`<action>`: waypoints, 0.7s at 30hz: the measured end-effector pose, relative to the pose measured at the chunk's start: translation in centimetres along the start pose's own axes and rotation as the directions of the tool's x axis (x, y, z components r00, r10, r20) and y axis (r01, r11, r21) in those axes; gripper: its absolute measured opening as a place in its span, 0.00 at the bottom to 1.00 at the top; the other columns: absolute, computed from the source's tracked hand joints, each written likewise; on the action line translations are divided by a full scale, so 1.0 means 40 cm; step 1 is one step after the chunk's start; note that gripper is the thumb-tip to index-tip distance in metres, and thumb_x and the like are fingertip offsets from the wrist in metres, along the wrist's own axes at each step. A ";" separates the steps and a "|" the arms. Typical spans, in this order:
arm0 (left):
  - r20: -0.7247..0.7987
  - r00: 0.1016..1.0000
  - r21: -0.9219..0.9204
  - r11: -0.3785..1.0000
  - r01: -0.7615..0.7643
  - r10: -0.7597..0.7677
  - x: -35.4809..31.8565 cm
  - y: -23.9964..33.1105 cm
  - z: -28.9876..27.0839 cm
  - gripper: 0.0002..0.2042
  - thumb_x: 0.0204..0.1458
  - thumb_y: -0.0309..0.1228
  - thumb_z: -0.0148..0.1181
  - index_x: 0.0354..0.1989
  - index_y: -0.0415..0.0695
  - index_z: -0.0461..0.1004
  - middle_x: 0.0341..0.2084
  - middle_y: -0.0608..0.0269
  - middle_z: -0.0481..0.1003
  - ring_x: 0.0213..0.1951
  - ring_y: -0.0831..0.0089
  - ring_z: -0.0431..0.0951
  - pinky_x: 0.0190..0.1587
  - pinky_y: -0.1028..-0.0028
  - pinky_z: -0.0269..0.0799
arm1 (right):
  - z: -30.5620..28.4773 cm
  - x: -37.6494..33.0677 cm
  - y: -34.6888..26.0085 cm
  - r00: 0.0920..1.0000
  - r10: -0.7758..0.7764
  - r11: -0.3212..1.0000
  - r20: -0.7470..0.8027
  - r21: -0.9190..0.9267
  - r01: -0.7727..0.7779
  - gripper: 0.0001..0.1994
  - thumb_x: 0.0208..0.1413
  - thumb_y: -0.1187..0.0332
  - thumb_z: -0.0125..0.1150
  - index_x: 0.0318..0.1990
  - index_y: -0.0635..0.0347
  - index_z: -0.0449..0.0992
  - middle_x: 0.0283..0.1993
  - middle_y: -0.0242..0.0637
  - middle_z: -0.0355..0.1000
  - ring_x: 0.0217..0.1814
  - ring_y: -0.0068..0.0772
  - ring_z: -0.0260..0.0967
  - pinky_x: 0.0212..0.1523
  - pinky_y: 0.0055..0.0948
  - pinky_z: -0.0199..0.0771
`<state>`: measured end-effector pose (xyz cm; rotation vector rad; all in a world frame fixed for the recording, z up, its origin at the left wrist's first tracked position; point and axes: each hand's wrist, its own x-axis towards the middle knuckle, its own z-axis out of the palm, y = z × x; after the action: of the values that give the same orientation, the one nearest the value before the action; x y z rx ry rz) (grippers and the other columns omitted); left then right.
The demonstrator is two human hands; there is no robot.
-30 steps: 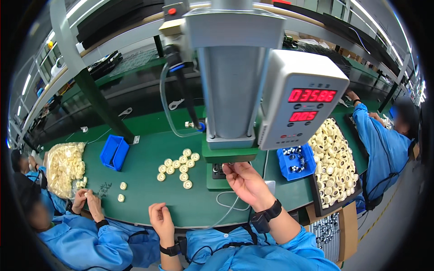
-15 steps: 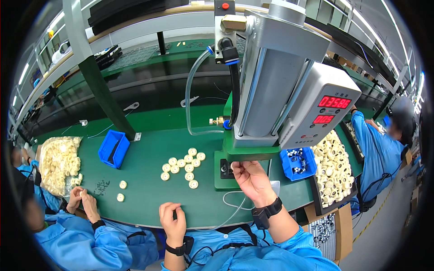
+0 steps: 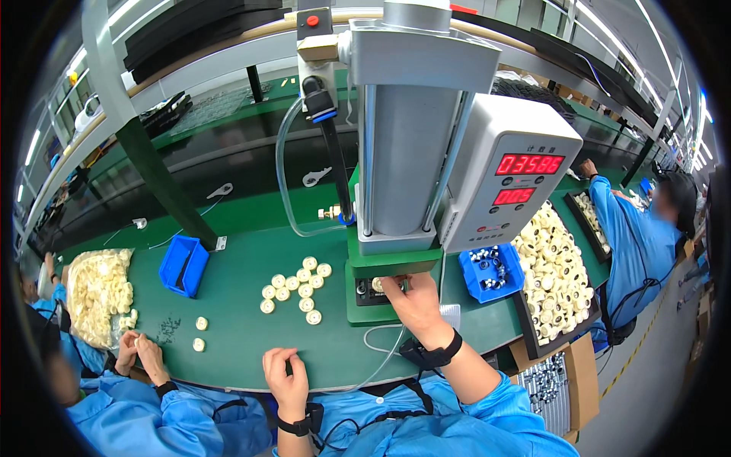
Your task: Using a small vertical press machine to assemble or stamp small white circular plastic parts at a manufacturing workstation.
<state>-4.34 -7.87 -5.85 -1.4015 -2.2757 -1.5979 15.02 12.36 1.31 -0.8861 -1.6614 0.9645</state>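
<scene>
My right hand (image 3: 417, 303) reaches under the head of a bench press (image 3: 396, 263). Its thumb and fingers are closed at a small cream round part (image 3: 377, 285), which sits at the black fixture (image 3: 365, 295) on the green press base. The fingers partly hide this part. My left hand (image 3: 285, 377) hovers at the table's near edge, fingers loosely curled, a gap between them and the thumb, nothing visible in it. Several cream round parts (image 3: 305, 291) lie on the green table (image 3: 244, 327) left of the press.
Right of the press stand a blue bin (image 3: 495, 286) of small metal pieces and a black tray (image 3: 544, 349) heaped with cream parts. A counter box (image 3: 510, 167) flanks the press. Left are another blue bin (image 3: 183, 263), a bag of cream parts (image 3: 99, 289) and a co-worker's hands (image 3: 141, 354).
My view has shifted, so the press appears further left. My right hand's fingers have shifted at the fixture, and the cream part now shows more. My left hand stays near the table edge.
</scene>
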 end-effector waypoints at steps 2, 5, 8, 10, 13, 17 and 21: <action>0.001 1.000 0.017 1.000 -0.011 0.010 0.002 0.002 0.001 0.07 0.48 0.15 0.59 0.35 0.38 0.76 0.34 0.52 0.74 0.39 0.55 0.74 0.44 0.63 0.70 | 0.000 0.006 -0.003 0.999 -0.045 0.999 -0.021 -0.031 0.045 0.16 0.59 0.72 0.65 0.53 0.62 0.72 0.41 0.38 0.75 0.37 0.31 0.75 0.41 0.31 0.75; 0.006 1.000 0.030 0.999 -0.013 0.013 0.002 0.003 0.003 0.07 0.48 0.15 0.59 0.35 0.37 0.76 0.34 0.52 0.74 0.39 0.55 0.74 0.44 0.63 0.70 | 0.002 0.008 0.014 0.995 -0.092 0.996 -0.048 -0.022 0.091 0.16 0.59 0.72 0.65 0.53 0.63 0.72 0.42 0.40 0.75 0.38 0.32 0.75 0.41 0.31 0.76; 0.011 1.000 0.035 0.999 -0.016 0.015 0.000 -0.004 0.009 0.07 0.49 0.15 0.59 0.35 0.37 0.76 0.34 0.52 0.74 0.39 0.56 0.74 0.43 0.63 0.70 | 0.014 0.008 0.033 0.997 -0.059 0.991 -0.058 0.116 0.065 0.17 0.60 0.73 0.64 0.55 0.64 0.71 0.44 0.38 0.75 0.39 0.29 0.76 0.42 0.30 0.76; 0.015 1.000 0.041 0.999 -0.013 0.013 0.001 -0.003 0.012 0.07 0.49 0.15 0.58 0.35 0.37 0.76 0.34 0.52 0.74 0.38 0.56 0.74 0.43 0.64 0.71 | 0.023 0.005 0.023 0.998 0.029 0.964 -0.054 0.264 -0.014 0.16 0.61 0.76 0.63 0.56 0.64 0.70 0.46 0.36 0.76 0.43 0.27 0.75 0.45 0.28 0.76; 0.031 0.999 0.066 0.998 -0.019 0.017 0.004 0.006 0.011 0.07 0.49 0.15 0.57 0.36 0.37 0.76 0.34 0.53 0.74 0.37 0.59 0.74 0.41 0.65 0.71 | 0.021 0.005 -0.029 0.989 0.142 0.877 -0.030 0.468 -0.112 0.16 0.62 0.81 0.60 0.56 0.64 0.69 0.49 0.34 0.76 0.49 0.23 0.74 0.49 0.26 0.75; 0.056 0.998 0.096 0.995 -0.026 0.021 0.007 0.011 0.014 0.07 0.50 0.15 0.56 0.36 0.36 0.76 0.34 0.54 0.73 0.37 0.60 0.73 0.41 0.67 0.71 | -0.022 0.000 -0.057 0.979 0.193 0.863 0.062 0.463 -0.199 0.16 0.63 0.78 0.59 0.58 0.65 0.69 0.52 0.38 0.77 0.51 0.27 0.75 0.50 0.27 0.75; 0.062 0.998 0.065 0.998 0.003 -0.007 0.007 0.018 0.012 0.07 0.51 0.14 0.55 0.37 0.35 0.76 0.35 0.54 0.72 0.36 0.63 0.73 0.40 0.68 0.70 | -0.155 -0.088 -0.016 0.996 -0.057 0.993 0.075 -0.094 0.064 0.19 0.63 0.75 0.57 0.61 0.68 0.68 0.61 0.54 0.72 0.60 0.54 0.73 0.58 0.40 0.73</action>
<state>-3.81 -7.27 -5.44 -1.4518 -2.3439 -1.4878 21.78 10.11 1.79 -0.8680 -1.7991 0.8899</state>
